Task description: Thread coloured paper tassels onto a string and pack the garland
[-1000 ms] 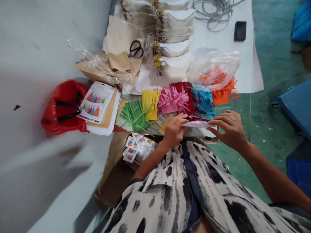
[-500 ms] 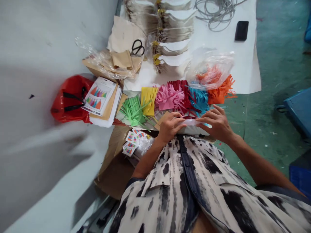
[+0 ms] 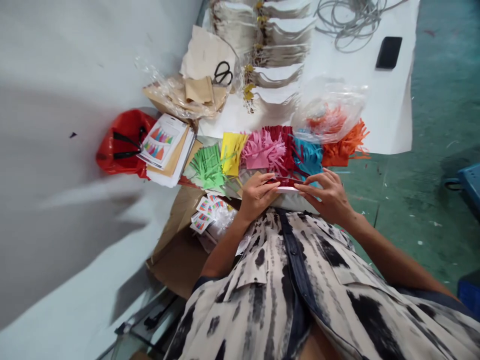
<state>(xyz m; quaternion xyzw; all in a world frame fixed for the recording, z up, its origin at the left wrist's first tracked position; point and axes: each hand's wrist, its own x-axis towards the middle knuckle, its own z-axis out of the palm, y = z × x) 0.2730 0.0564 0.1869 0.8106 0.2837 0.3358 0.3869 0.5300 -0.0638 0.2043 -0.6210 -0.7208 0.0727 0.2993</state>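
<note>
Close to my waist, a small packet [image 3: 286, 189] with a white edge and dark red paper showing is held level between both hands. My left hand [image 3: 256, 197] pinches its left end, and the fingers of my right hand [image 3: 327, 196] close on its right end. What else is inside it cannot be made out. Just beyond lie bundles of fringed tissue paper in a row: green [image 3: 208, 167], yellow [image 3: 232, 152], pink [image 3: 262, 150], dark red [image 3: 279, 134], blue [image 3: 307, 154] and orange [image 3: 335, 157].
A clear plastic bag [image 3: 352, 105] rests over the orange bundle. Printed cards [image 3: 163, 140] lie by a red bag [image 3: 125, 125]. A cardboard box [image 3: 176, 255] holds small packets [image 3: 208, 212]. Scissors [image 3: 223, 73], stacked white strips [image 3: 279, 75], cable [image 3: 348, 25] and a black phone-like object [image 3: 389, 52] lie farther back.
The packet has tilted, so more dark red and a straight white edge show. My right hand's fingers have drawn in closer along it. The whole view has shifted slightly.
</note>
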